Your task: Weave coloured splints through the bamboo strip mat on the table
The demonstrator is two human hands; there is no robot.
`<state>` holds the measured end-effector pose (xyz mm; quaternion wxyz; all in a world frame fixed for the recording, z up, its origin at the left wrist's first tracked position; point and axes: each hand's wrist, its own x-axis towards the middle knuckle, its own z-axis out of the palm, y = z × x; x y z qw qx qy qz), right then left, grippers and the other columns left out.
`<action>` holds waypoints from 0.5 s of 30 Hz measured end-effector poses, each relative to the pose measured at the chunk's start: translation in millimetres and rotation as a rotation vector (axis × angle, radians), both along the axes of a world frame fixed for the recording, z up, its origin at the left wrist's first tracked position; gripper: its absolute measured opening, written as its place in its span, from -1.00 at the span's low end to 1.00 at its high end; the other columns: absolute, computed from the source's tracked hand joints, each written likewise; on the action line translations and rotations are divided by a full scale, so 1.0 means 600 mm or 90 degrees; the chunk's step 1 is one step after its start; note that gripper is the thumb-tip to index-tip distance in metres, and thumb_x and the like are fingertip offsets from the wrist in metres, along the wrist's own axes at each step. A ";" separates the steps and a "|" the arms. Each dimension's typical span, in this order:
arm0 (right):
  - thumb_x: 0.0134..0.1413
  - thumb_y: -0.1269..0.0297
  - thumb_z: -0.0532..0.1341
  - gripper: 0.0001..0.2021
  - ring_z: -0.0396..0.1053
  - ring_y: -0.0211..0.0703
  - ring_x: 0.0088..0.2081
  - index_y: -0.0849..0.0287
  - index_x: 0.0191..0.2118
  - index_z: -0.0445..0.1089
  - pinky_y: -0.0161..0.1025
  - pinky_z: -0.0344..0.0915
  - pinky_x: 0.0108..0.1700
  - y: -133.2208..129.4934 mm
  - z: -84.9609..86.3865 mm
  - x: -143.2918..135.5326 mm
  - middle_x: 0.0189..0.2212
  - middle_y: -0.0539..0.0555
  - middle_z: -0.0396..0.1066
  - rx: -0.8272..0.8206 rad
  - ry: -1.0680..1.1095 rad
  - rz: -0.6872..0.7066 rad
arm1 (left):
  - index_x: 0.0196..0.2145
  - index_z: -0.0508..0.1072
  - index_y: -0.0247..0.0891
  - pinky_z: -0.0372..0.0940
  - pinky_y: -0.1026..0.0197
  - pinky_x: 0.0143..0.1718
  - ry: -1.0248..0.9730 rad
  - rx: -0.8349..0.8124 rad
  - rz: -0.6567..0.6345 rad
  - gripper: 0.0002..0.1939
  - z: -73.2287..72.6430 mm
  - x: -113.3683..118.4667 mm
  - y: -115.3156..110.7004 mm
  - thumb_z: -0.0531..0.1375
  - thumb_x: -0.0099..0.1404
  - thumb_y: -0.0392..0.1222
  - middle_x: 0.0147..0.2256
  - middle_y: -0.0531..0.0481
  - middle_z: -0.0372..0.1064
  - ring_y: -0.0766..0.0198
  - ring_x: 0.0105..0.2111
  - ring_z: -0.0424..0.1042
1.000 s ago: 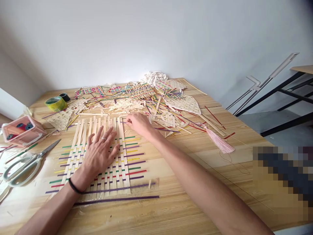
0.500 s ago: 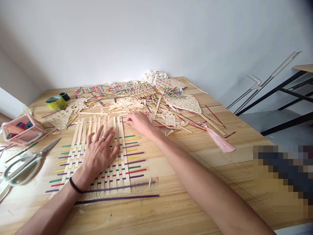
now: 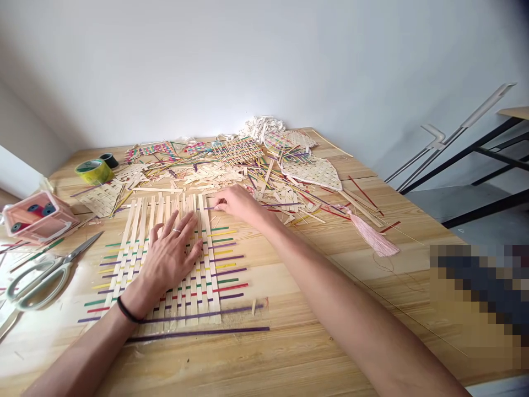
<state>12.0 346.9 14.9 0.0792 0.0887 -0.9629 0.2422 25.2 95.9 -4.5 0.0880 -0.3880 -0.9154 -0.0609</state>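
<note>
Half-woven mat [image 3: 165,259] of pale bamboo strips crossed by thin coloured strips lies flat on the wooden table [image 3: 289,353], near the front edge, left of centre. My left hand [image 3: 169,259] is spread flat on the middle of it, fingers apart, palm pressing the weave down, gripping nothing. My right hand [image 3: 237,203] sits at the mat's far right corner, thumb and fingertips pinched together on what looks like the end of a thin purple strip [image 3: 211,208] that runs in across the upright strips; too small to be sure how far it is threaded. I judge the step as feeding a new cross strip into the top of the weave, the lower rows already in. Next move would call for sliding it over and under the uprights while the left palm keeps them from shifting, then pushing it down snug. So the strip end is in the right fingertips, just beyond the left fingertips, and the mat is under the left hand. One loose long purple strip [image 3: 198,333] lies just in front of the mat. Behind: heap of loose strips [image 3: 215,176] and finished woven pieces. Left: scissors [image 3: 37,278], pink box [image 3: 35,218] of spools, tape roll [image 3: 94,171]. Right: pink tassel [image 3: 372,237].
</note>
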 end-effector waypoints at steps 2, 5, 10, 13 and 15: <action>0.25 0.51 0.36 -0.86 0.55 -0.17 -0.24 0.20 -0.21 0.68 -0.30 0.24 -0.16 0.005 -0.001 -0.001 -0.28 0.09 0.67 -0.017 0.001 0.019 | 0.39 0.30 -0.17 0.06 -0.40 0.35 0.003 0.003 0.003 -0.41 0.000 0.001 0.000 -0.07 0.56 0.08 0.47 -0.18 0.14 -0.22 0.50 -0.01; 0.23 0.53 0.36 -0.85 0.55 -0.17 -0.23 0.18 -0.21 0.68 -0.31 0.25 -0.16 0.012 -0.005 -0.005 -0.26 0.08 0.68 -0.045 0.011 0.028 | 0.34 0.36 -0.11 0.06 -0.38 0.35 0.007 0.007 0.016 -0.46 0.003 0.003 0.000 -0.03 0.55 0.08 0.46 -0.20 0.15 -0.22 0.49 0.02; 0.23 0.54 0.35 -0.84 0.56 -0.17 -0.22 0.19 -0.22 0.68 -0.30 0.24 -0.16 0.017 -0.011 -0.009 -0.26 0.08 0.68 -0.054 0.021 0.026 | 0.33 0.39 -0.14 0.07 -0.40 0.35 0.004 0.003 0.022 -0.45 0.007 0.005 0.002 -0.02 0.54 0.09 0.43 -0.26 0.19 -0.26 0.47 0.05; 0.23 0.54 0.35 -0.84 0.56 -0.17 -0.23 0.18 -0.22 0.68 -0.31 0.23 -0.18 0.016 -0.011 -0.007 -0.26 0.07 0.68 -0.055 0.017 0.029 | 0.33 0.39 -0.16 0.05 -0.42 0.35 0.014 0.003 0.030 -0.45 0.006 0.006 0.002 -0.03 0.54 0.09 0.42 -0.26 0.21 -0.27 0.47 0.05; 0.23 0.53 0.36 -0.85 0.56 -0.17 -0.22 0.20 -0.22 0.68 -0.31 0.23 -0.17 0.014 -0.010 -0.006 -0.26 0.08 0.68 -0.049 0.012 0.031 | 0.32 0.39 -0.16 0.05 -0.42 0.35 0.021 -0.003 0.026 -0.45 0.006 0.006 0.002 -0.03 0.55 0.09 0.44 -0.22 0.20 -0.25 0.48 0.04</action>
